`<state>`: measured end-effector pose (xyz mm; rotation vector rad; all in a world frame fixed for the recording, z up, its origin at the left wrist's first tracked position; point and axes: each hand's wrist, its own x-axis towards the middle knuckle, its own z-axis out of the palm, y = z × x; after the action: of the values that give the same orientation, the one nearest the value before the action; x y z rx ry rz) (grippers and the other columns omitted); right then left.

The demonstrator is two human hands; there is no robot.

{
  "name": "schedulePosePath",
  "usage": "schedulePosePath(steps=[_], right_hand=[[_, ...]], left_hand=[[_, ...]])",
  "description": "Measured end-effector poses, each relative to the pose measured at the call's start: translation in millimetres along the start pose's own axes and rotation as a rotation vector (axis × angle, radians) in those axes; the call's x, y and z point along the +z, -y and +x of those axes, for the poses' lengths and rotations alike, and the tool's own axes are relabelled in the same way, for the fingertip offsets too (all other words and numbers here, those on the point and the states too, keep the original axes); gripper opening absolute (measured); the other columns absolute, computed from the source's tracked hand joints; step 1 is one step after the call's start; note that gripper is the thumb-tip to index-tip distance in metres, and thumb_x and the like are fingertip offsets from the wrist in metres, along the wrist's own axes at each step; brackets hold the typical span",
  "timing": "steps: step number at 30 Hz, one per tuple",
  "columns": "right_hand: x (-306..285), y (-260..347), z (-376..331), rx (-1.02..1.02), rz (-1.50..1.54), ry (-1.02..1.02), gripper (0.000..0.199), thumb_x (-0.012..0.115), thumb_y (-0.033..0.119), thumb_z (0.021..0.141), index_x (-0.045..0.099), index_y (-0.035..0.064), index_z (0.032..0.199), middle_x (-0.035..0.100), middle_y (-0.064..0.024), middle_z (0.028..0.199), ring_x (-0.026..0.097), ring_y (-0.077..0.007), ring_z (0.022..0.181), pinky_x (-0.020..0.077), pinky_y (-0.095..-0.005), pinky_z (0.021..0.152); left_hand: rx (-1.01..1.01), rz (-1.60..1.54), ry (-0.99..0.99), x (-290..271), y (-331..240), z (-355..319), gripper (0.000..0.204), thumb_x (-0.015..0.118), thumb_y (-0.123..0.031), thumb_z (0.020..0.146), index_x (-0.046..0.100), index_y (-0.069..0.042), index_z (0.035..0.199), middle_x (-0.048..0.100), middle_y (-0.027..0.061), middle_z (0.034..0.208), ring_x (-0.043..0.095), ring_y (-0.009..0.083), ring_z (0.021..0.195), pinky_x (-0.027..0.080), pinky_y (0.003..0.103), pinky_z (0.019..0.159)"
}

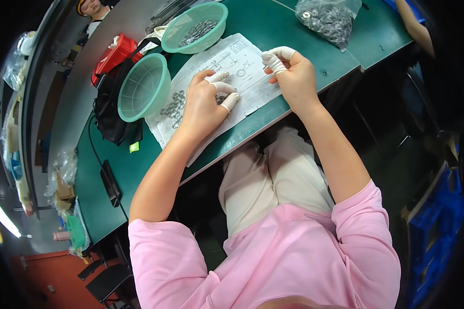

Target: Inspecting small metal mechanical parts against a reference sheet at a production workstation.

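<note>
My left hand rests on a white printed sheet lying on the green table. Its fingertips wear white finger cots and pinch small metal rings near a loose pile of rings on the sheet. My right hand hovers at the sheet's right edge, also with white cots on the fingers, which are curled together around something too small to make out.
Two green mesh baskets stand by the sheet: an empty tilted basket at left and a far basket holding rings. A clear bag of rings lies at the back right. A black bag and a red box sit at left.
</note>
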<state>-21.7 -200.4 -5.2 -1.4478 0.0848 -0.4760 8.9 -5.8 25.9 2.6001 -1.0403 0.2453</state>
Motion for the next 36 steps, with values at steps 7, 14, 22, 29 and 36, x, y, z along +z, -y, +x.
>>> schedulePosePath(steps=[7, 14, 22, 29, 36], right_hand=[[3.9, -1.5, 0.6, -0.001, -0.059, 0.0, 0.016, 0.062, 0.018, 0.09, 0.064, 0.0021, 0.09, 0.064, -0.0017, 0.08, 0.057, -0.007, 0.066, 0.0451, -0.0196, 0.059], [7.5, 2.1, -2.4, -0.029, -0.158, 0.068, 0.013, 0.062, 0.015, 0.09, 0.064, 0.0017, 0.091, 0.065, -0.003, 0.079, 0.058, -0.0075, 0.067, 0.0456, -0.0198, 0.059], [34.5, 14.7, -12.3, -0.069, -0.287, 0.262, 0.011, 0.066, 0.011, 0.086, 0.064, 0.0011, 0.091, 0.064, -0.0033, 0.077, 0.057, -0.0079, 0.066, 0.0458, -0.02, 0.058], [28.5, 10.1, -10.5, 0.041, -0.377, 0.287, 0.012, 0.066, 0.013, 0.086, 0.064, 0.0014, 0.085, 0.061, -0.001, 0.071, 0.054, -0.0062, 0.062, 0.0417, -0.0192, 0.054], [28.6, 9.6, -14.0, 0.023, -0.419, 0.32, 0.012, 0.067, 0.014, 0.086, 0.064, 0.0025, 0.082, 0.06, 0.0002, 0.068, 0.052, -0.0051, 0.062, 0.0404, -0.0191, 0.054]], left_hand=[[-0.069, -0.062, -0.197, 1.4, 14.4, -11.8, 0.015, 0.068, -0.019, 0.074, 0.072, -0.007, 0.081, 0.066, 0.0146, 0.1, 0.048, 0.0354, 0.112, 0.039, 0.045, 0.095], [0.08, -0.151, -0.275, 17.5, 20.0, -16.9, 0.016, 0.066, -0.019, 0.074, 0.072, -0.009, 0.084, 0.066, 0.0128, 0.095, 0.049, 0.0343, 0.112, 0.039, 0.044, 0.095], [0.046, -0.21, -0.251, 21.9, 21.8, -18.3, 0.017, 0.065, -0.017, 0.074, 0.074, -0.011, 0.087, 0.067, 0.0111, 0.097, 0.05, 0.0335, 0.111, 0.039, 0.043, 0.095], [0.062, -0.232, -0.252, 22.8, 21.5, -16.5, 0.017, 0.064, -0.018, 0.073, 0.075, -0.014, 0.086, 0.067, 0.0116, 0.091, 0.051, 0.0328, 0.111, 0.039, 0.044, 0.095], [0.06, -0.193, -0.255, 22.8, 20.1, -15.7, 0.018, 0.064, -0.019, 0.073, 0.075, -0.014, 0.086, 0.068, 0.0102, 0.09, 0.052, 0.0322, 0.11, 0.039, 0.044, 0.094]])
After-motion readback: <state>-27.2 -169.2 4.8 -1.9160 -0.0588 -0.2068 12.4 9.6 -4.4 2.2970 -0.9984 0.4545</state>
